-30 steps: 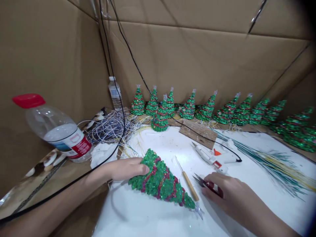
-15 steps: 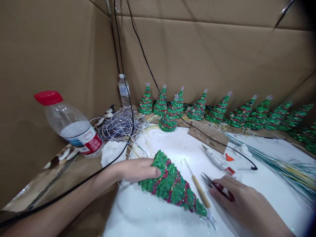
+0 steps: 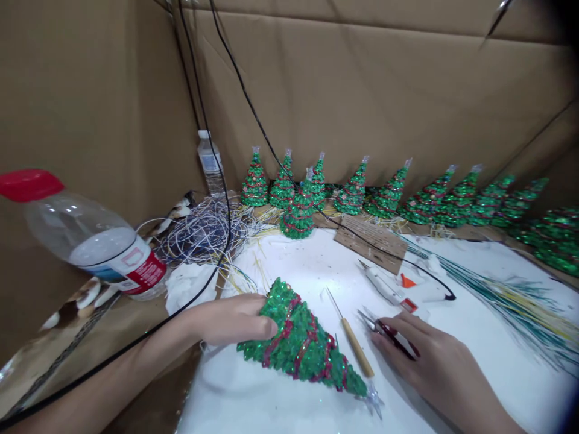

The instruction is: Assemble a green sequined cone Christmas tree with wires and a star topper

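Note:
My left hand [image 3: 239, 319] grips a green beaded Christmas tree [image 3: 303, 343] by its wide base, the thumb on top. The tree lies tilted over the white work surface [image 3: 244, 404], its clear star tip pointing to the lower right. My right hand [image 3: 434, 361] is closed around small snips [image 3: 392, 339] with dark red handles; their metal jaws point to the upper left, slightly apart. Between the tree and the snips lies an awl [image 3: 357, 346] with a wooden handle. Beyond the snips is a white glue gun [image 3: 389, 289] with an orange trigger.
Several beaded trees [image 3: 353, 191] line the back by the cardboard wall [image 3: 362, 84]. A red-capped bottle [image 3: 99, 247] leans at left, near tangled wire [image 3: 203, 232]. A black cable [image 3: 253, 111] crosses the view. Wire strands [image 3: 493, 295] and a cardboard piece [image 3: 371, 244] lie farther back.
The view has swung slightly right, so everything appears farther left. Both hands keep their holds on the Christmas tree and the snips, with little other movement.

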`<state>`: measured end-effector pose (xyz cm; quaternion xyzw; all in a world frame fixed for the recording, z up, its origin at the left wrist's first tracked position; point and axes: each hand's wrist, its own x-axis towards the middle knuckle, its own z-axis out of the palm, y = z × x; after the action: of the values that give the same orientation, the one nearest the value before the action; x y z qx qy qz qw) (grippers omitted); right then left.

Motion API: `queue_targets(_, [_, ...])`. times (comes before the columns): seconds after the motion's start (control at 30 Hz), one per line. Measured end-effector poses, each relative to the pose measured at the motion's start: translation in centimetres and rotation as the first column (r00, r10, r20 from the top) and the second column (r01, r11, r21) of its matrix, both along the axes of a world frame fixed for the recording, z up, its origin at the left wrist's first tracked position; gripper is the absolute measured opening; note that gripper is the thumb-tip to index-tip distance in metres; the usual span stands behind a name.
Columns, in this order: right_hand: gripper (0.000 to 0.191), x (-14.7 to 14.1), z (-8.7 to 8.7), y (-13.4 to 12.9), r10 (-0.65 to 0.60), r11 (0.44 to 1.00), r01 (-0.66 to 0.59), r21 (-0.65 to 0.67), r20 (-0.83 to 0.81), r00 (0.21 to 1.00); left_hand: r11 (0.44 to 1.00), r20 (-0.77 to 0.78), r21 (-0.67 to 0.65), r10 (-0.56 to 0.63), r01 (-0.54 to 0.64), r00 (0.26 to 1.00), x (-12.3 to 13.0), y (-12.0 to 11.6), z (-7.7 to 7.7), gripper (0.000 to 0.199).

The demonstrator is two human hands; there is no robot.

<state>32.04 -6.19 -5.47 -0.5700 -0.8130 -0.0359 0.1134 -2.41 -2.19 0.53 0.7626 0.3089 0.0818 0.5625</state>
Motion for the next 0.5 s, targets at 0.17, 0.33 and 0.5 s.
queue_targets(0.17, [0.03,-0.05,0.13,0.06,-0.002,1.0,0.002,-0.021,-0.019,1.0,0.99,0.061,-0.124,-0.063,0.07,0.996,0.14,0.1,0.39,0.028])
queue_targets(0.33, [0.029,-0.28,0.39,0.01,-0.04,0.996,0.037,-0.079,-0.036,0.999,0.989,0.064,-0.128,-0.061,0.068,0.996,0.18,0.19,0.73,0.025])
queue_targets(0.5, [0.03,-0.5,0.57,-0.45,-0.046,0.989,0.033,-0.147,-0.081,0.996,0.983,0.018,-0.171,-0.07,0.072,0.997,0.08,0.24,0.73,0.023])
